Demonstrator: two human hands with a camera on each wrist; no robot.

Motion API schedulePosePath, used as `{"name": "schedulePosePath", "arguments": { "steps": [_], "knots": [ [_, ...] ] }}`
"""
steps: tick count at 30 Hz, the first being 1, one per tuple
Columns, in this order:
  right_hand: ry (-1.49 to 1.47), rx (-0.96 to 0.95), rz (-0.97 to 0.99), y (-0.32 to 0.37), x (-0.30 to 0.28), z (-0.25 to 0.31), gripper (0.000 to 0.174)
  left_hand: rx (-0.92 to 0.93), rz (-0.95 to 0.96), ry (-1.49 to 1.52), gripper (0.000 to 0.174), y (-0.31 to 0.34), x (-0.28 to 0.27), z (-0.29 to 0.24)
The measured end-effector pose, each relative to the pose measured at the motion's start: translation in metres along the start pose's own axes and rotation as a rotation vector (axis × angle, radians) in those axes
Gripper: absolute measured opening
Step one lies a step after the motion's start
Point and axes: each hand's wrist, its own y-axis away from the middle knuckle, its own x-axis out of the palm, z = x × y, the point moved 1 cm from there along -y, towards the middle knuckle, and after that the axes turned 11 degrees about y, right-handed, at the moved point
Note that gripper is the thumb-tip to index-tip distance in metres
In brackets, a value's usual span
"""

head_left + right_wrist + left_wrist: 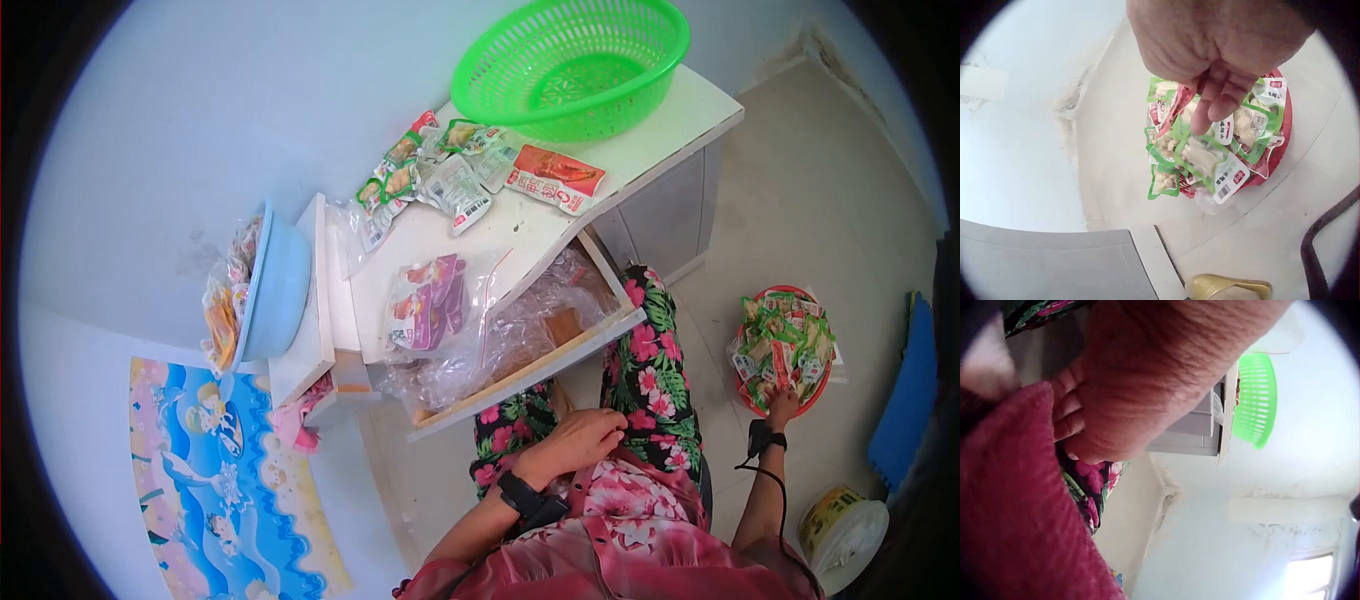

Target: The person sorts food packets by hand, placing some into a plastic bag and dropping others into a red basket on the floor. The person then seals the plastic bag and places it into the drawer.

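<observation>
My left hand [575,440] rests on the lap over the flowered trousers, fingers loosely bent and holding nothing; the left wrist view shows the palm side of this hand [1129,394] close up. At the right, my right hand [783,406] is over the near edge of a red basket [827,385] on the floor, heaped with green-edged packets [770,325]. In the right wrist view my right hand [1222,56] pinches a red-edged packet [1179,107] above green-edged packets [1204,159]; part of it is hidden behind the fingers.
A green basket [580,125] and loose packets [455,190] are on the white tabletop. Below, an open drawer [530,365] holds clear plastic bags. A blue basin [280,290] stands at left, a lidded tub [845,530] at lower right.
</observation>
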Motion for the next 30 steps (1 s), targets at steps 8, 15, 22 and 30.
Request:
{"name": "schedulePosePath", "arguments": {
  "steps": [8, 15, 22, 30],
  "knots": [
    [0.006, -0.223, 0.006, 0.018, 0.014, 0.044, 0.011, -0.056, 0.051, -0.037, 0.027, -0.005, -0.003, -0.006],
    [0.195, -0.147, -0.281, 0.015, 0.012, -0.042, 0.013, -0.206, 0.110, 0.047, 0.025, -0.014, 0.004, 0.003],
    [-0.126, 0.049, -0.339, 0.075, -0.006, 0.018, 0.014, -0.213, 0.144, -0.040, 0.020, -0.027, 0.003, -0.005],
    [-0.052, -0.016, -0.372, 0.069, -0.011, 0.012, 0.015, -0.278, 0.104, -0.058, 0.023, -0.032, 0.005, -0.018]
  ]
}}
